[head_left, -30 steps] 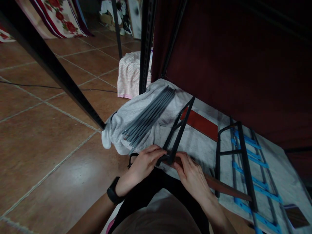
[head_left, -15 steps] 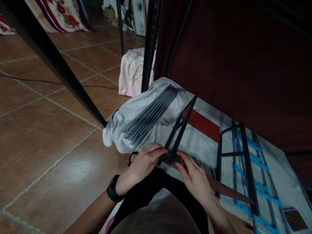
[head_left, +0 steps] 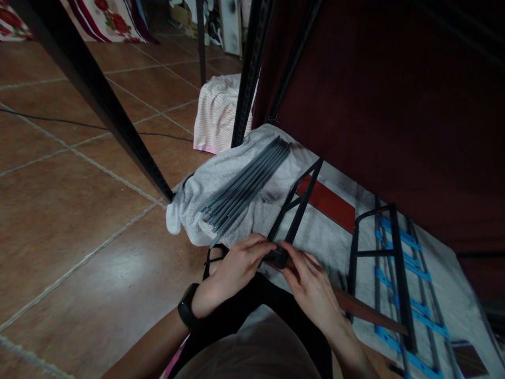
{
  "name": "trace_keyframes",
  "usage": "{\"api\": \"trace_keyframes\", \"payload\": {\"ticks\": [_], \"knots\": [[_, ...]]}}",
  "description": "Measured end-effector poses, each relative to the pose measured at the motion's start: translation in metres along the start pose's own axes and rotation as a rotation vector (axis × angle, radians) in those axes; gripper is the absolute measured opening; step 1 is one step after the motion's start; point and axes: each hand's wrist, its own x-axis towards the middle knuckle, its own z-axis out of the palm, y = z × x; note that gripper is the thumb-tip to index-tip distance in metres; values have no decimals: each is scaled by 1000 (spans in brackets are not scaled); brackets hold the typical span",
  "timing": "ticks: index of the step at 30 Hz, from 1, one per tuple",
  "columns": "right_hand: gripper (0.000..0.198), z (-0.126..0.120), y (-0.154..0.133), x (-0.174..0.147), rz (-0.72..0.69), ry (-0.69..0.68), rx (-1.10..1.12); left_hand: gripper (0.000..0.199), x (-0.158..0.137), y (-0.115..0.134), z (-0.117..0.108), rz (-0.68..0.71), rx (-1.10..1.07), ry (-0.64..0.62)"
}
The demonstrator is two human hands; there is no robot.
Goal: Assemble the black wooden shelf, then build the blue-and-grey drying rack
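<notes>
A narrow black metal frame (head_left: 302,210) with a crossbar leans away from me over the grey towel. My left hand (head_left: 246,263) is closed at its near end, thumb and fingers pinching the left side of the corner. From the other side, my right hand (head_left: 311,279) has its fingers pressed on the same black corner. A brown board (head_left: 366,309) runs from under my right hand toward a second black frame (head_left: 403,279) on the right. Part of the board is hidden behind my right hand and wrist.
A bundle of thin grey metal rods (head_left: 248,184) lies on the grey towel (head_left: 189,218). Behind the frame is a red-brown panel (head_left: 331,205). Blue slotted strips (head_left: 424,305) with dark rods sit at right. A black post (head_left: 118,126) slants down at left.
The near end of the black frame has tipped slightly, and both hands have drawn closer around its corner. The view has shifted a little.
</notes>
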Motion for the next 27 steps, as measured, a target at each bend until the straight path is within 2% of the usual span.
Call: {"api": "trace_keyframes", "payload": {"ticks": [7,15,19,22,24,27], "knots": [[52,0,0,-3,34,-11,6,31,-2,0,-2,6,48,30],[50,0,-3,0,103,-49,56,37,4,7,-14,65,166,-102],[53,-2,-5,4,207,-64,161,38,5,4,-15,32,103,-150],[44,-4,-5,6,312,-41,266,37,8,1,-14,32,33,-181],[37,-5,-6,7,324,-49,311,35,11,-2,-13,29,-8,-206],[38,-6,-5,6,298,-59,329,33,16,-3,-12,28,-36,-250]]}}
